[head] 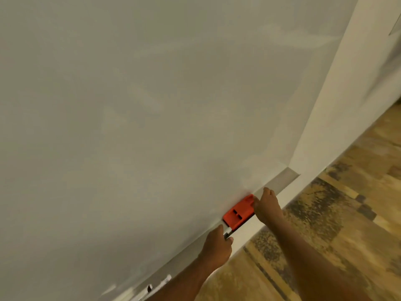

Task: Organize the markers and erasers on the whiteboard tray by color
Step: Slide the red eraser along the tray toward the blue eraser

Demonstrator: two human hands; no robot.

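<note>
A red eraser point(238, 211) lies on the whiteboard tray point(280, 180) near its right end. My right hand point(268, 205) grips the eraser's right end, fingers curled at its edge. My left hand point(217, 246) holds a marker point(294, 230) with a white barrel and dark tip, its end touching the eraser's left end. Further left on the tray, partly hidden behind my left forearm, lies a white marker point(163, 282) with a black band.
The whiteboard point(141, 116) fills most of the view, with faint wiped smears. Right of it is a white wall point(347, 105). Below lies a wood-pattern floor point(347, 235).
</note>
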